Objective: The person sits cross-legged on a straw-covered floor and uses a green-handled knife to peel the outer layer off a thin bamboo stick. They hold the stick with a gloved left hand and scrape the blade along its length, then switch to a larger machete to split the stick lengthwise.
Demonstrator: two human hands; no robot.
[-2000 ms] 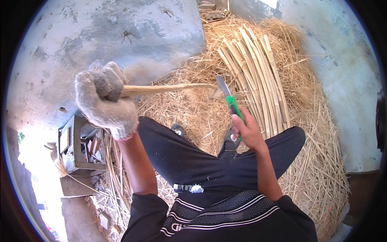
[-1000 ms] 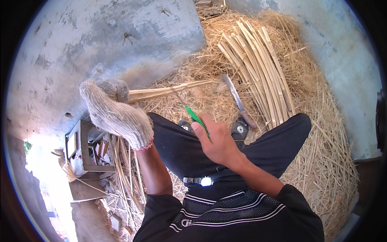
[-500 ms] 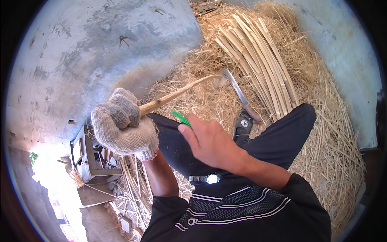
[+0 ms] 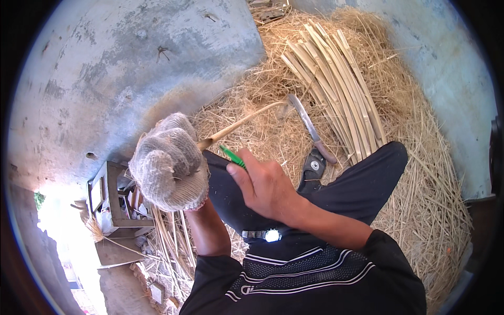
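Observation:
My left hand (image 4: 170, 163), in a thick grey knitted glove, is closed around the near end of a long pale wooden strip (image 4: 239, 124). The strip slants away to the far right, its tip over the straw near a knife's blade. My right hand (image 4: 268, 186) is bare and closed on a thin green tool (image 4: 232, 156), only its front end showing; its kind I cannot make out. This hand is close to the strip's near end but apart from it. The curved knife (image 4: 307, 125) with a brown handle lies beyond my right hand.
Loose straw (image 4: 420, 220) covers the floor. A bundle of split strips (image 4: 344, 89) lies at the far right, by my bent leg and black shoe (image 4: 314, 165). A wristwatch (image 4: 262, 235) shows at my lap. A wooden cabinet (image 4: 118, 194) and more strips (image 4: 173, 236) are at left, beside a wall (image 4: 131, 63).
My gloved left hand has turned and shifted slightly right, and the strip has turned with it. My right hand has moved a little left, still gripping the green tool.

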